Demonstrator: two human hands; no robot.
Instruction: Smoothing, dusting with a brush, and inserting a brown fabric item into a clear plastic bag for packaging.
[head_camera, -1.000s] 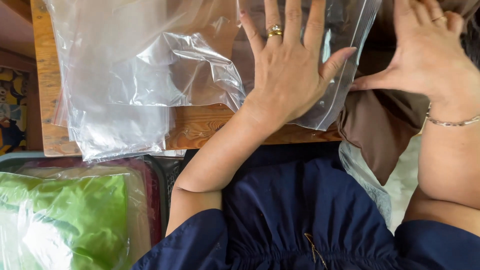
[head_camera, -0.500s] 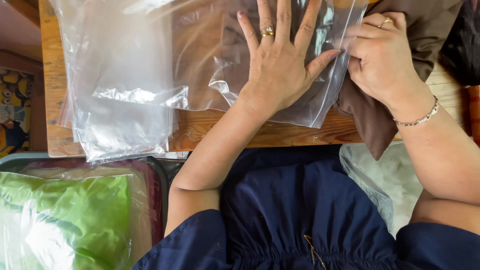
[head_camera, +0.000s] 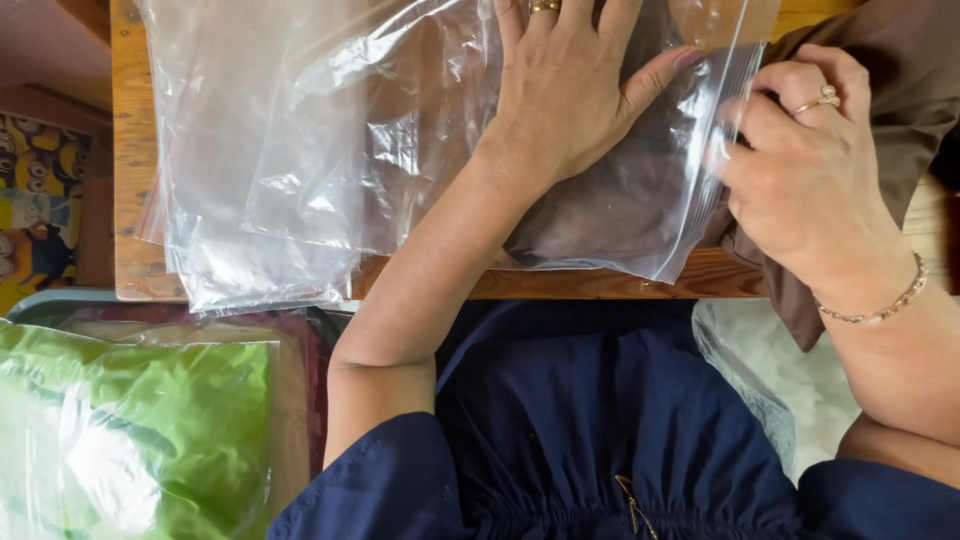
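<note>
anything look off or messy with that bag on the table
Nothing is spilled or torn. The clear bag overhangs the table edge, and part of the brown cloth hangs out of its open end by the right hand. The left hand lies flat on it.

Navy short-sleeved dress (head_camera: 620, 420), gold rings, chain bracelet (head_camera: 880, 305).

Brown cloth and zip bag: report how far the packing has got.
Done: most of the brown cloth lies inside the clear zip bag on the wooden table. In hand: the left hand presses the bag flat while the right hand works at its open edge. Left: cloth hanging outside the opening; the bag looks unsealed.
</note>
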